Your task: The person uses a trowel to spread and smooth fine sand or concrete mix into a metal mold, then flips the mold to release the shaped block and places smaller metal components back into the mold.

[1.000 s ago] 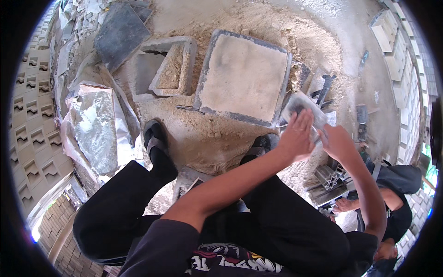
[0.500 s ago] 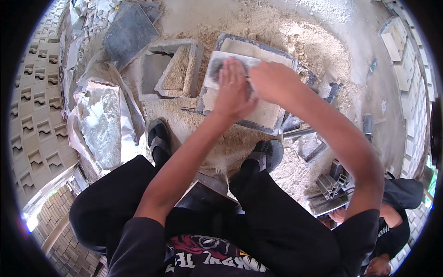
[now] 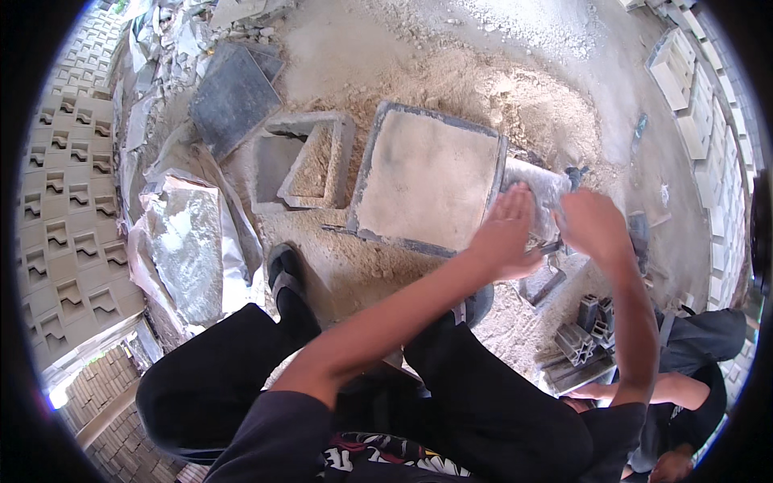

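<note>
A square mould (image 3: 428,179) with a dark frame lies ahead of me, its surface filled level with pale beige powder. Past its right edge is a flat grey rectangular plate (image 3: 541,187), like a smoothing trowel. My left hand (image 3: 509,233) lies on the plate's near left part with its fingers stretched out. At the plate's right end my right hand (image 3: 594,224) is closed on it; any handle there is hidden by my fingers. Both hands are slightly blurred.
Left of the mould sits a grey box (image 3: 304,161) partly filled with beige powder. An opened bag (image 3: 189,249) of whitish powder stands farther left, below a dark slab (image 3: 233,101). Metal blocks (image 3: 576,344) lie at right, near another person (image 3: 684,394). Patterned blocks (image 3: 68,225) are stacked at left.
Both hands have moved the plate rightward, from over the mould to past its right edge. The beige surface is now uncovered and looks smooth. The view has shifted slightly.
</note>
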A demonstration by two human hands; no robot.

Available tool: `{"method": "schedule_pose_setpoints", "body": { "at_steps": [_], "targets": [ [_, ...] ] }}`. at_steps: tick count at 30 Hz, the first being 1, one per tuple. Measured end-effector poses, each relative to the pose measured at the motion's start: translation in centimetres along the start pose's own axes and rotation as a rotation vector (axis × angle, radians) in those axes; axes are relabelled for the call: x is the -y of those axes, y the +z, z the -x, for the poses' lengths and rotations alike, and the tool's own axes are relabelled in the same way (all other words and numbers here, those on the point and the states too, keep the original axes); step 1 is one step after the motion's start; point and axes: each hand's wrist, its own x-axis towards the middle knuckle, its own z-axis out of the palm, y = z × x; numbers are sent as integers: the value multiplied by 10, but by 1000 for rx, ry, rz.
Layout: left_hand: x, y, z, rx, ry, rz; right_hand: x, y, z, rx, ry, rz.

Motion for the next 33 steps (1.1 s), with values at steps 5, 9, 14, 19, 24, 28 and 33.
{"method": "schedule_pose_setpoints", "body": {
  "at_steps": [5, 9, 14, 19, 24, 28, 33],
  "targets": [
    [58, -72, 48, -113, -114, -208, 51, -71, -52, 150, 21, 269],
    [84, -107, 66, -233, -206, -200, 58, -74, -66, 61, -50, 362],
    [119, -122, 77, -400, -335, -150, 24, -109, -58, -135, 102, 352],
    [121, -132, 66, -527, -246, -145, 35, -121, -81, -195, 24, -4],
    [132, -114, 55, -396, -239, -318, 125, -74, -129, -124, -332, -151],
    [126, -73, 35, -256, -205, -414, 102, -28, -121, -43, -271, -177],
    [54, -3, -32, -219, -62, -215, 5, 11, -66, 44, -8, -114]
  ]
}}
